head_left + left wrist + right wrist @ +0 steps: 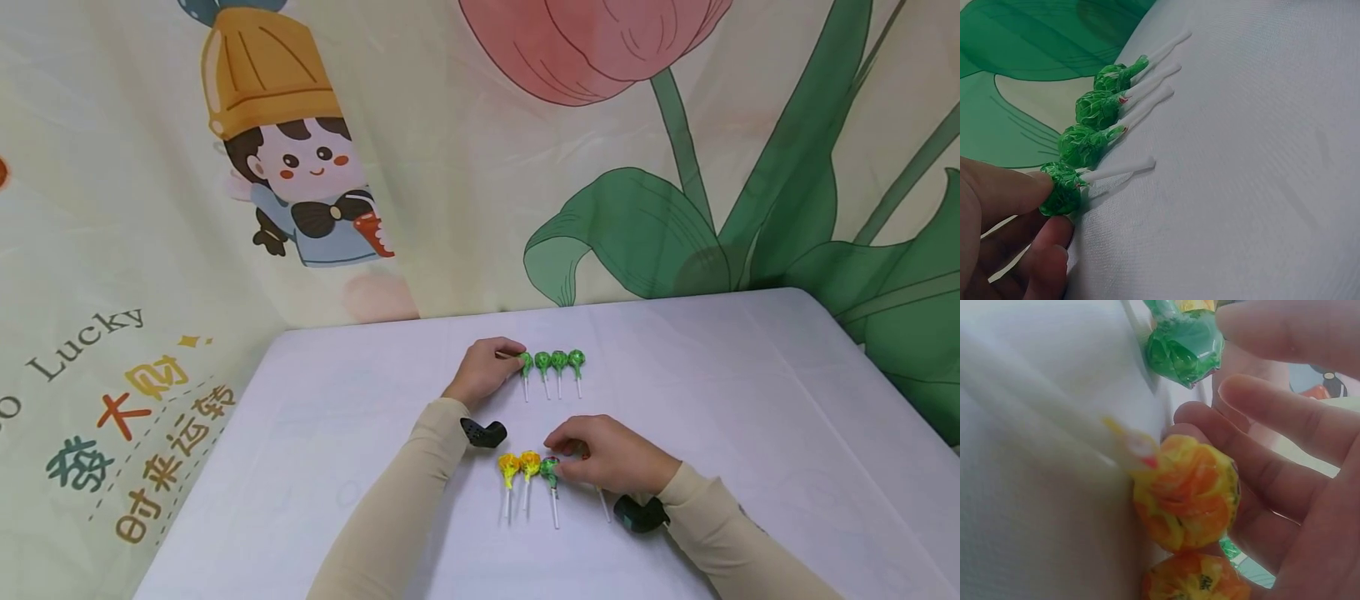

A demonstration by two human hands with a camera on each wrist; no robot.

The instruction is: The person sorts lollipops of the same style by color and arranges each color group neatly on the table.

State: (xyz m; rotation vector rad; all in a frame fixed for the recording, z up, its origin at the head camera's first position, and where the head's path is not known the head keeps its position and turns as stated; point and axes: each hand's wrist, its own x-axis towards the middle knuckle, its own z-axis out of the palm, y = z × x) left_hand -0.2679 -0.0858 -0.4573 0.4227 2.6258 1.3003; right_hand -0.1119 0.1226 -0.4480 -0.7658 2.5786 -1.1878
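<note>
Green-wrapped lollipops (559, 360) lie in a back row with white sticks toward the person. My left hand (489, 367) pinches the leftmost green lollipop (1062, 189) by its wrapped head between thumb and finger. In the front row are two yellow lollipops (530, 464) and a darker green lollipop (550, 472). My right hand (618, 454) is over this row, its thumb at the green lollipop (1186, 350), fingers loosely spread; contact is hard to tell. Under that hand, the right wrist view shows two orange-yellow lollipops (1188, 494), mostly hidden from the head view.
A white cloth covers the table (337, 400). Behind it hangs a printed curtain (442, 167) with a cartoon child, a tulip and leaves. Each wrist carries a black device (483, 433).
</note>
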